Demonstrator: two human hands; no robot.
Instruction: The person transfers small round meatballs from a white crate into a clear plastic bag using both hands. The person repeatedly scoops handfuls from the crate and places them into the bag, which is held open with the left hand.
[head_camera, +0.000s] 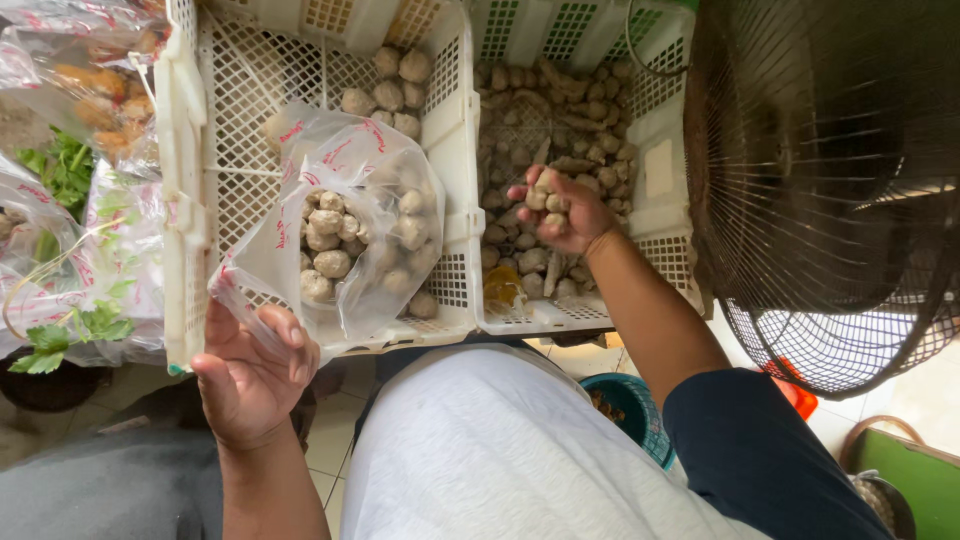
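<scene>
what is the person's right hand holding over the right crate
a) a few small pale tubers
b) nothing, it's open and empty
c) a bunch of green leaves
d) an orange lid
a: the right hand is closed around a few small pale tubers above the right crate, while the left hand grips the edge of the clear plastic bag.
</scene>
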